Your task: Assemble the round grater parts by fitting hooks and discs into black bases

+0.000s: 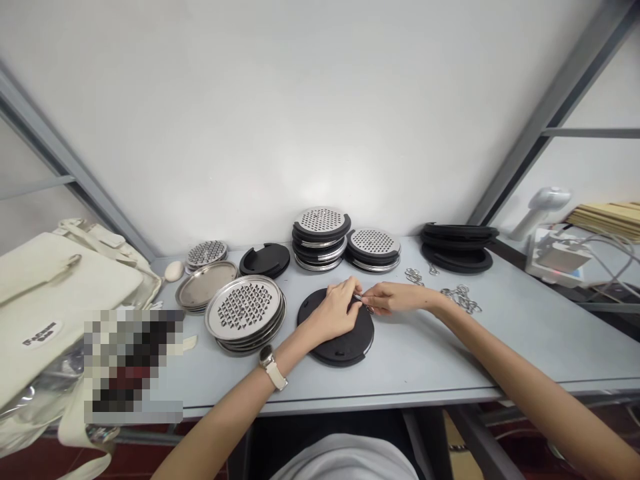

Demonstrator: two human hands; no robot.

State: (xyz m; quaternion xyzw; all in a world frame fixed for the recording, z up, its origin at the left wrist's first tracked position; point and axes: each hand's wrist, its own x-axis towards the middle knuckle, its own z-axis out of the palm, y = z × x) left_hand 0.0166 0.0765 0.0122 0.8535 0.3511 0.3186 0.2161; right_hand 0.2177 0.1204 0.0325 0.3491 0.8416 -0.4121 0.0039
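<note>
A round black plastic holder [337, 343] lies flat on the table in front of me, a thin silver edge showing at its lower right. My left hand [343, 303] rests over it, with thumb and forefinger closed at its far right rim. From the right, my right hand [387, 297] pinches a small metal clasp at that same rim. Its exact link to the holder is hidden by my fingers. Loose metal rings with clasps [461, 298] lie in a pile to the right, and a smaller group [415, 276] lies behind my right hand.
Stacked metal grater discs [243, 308] and plain metal plates [206, 285] stand left. Along the wall are an empty-looking black holder [266, 259], stacks of holders with grater discs [321, 222], and black holders [457, 259]. A cream bag [65, 287] sits left; a handheld device [541, 208] right.
</note>
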